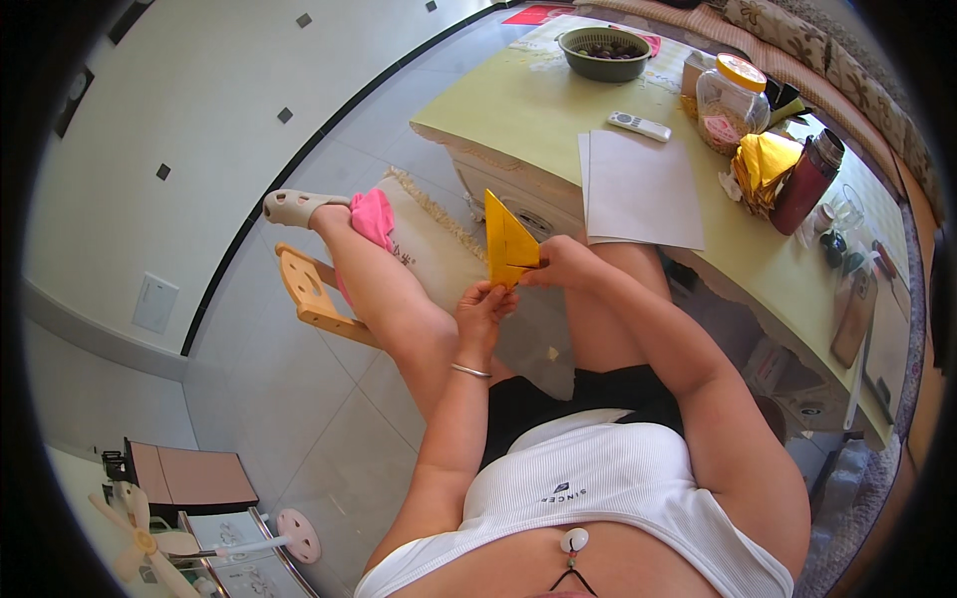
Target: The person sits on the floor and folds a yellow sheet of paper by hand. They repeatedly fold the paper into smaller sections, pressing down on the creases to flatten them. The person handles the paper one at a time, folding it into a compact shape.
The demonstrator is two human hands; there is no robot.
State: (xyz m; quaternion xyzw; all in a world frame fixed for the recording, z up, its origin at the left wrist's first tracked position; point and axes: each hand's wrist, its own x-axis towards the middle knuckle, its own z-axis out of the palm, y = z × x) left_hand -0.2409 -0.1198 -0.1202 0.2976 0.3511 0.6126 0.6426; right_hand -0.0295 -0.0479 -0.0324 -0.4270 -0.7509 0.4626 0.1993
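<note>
A piece of folded golden-yellow paper (506, 239) stands upright above my lap, its pointed tip toward the far side. My left hand (483, 309), with a silver bangle at the wrist, pinches its lower edge. My right hand (563, 263) grips its lower right side, fingers closed on the paper. The two hands are close together, and the fingertips partly hide the paper's bottom folds. White paper sheets (643, 189) lie on the table's near edge, just beyond my right hand.
On the pale yellow-green table (498, 110) stand a green basket (603, 68) of dark round things, a white remote (639, 126), a lidded jar (733, 105), yellow paper (764, 164) and a dark red flask (805, 184). A wooden stool (309, 284) and a fan (145, 543) are at left.
</note>
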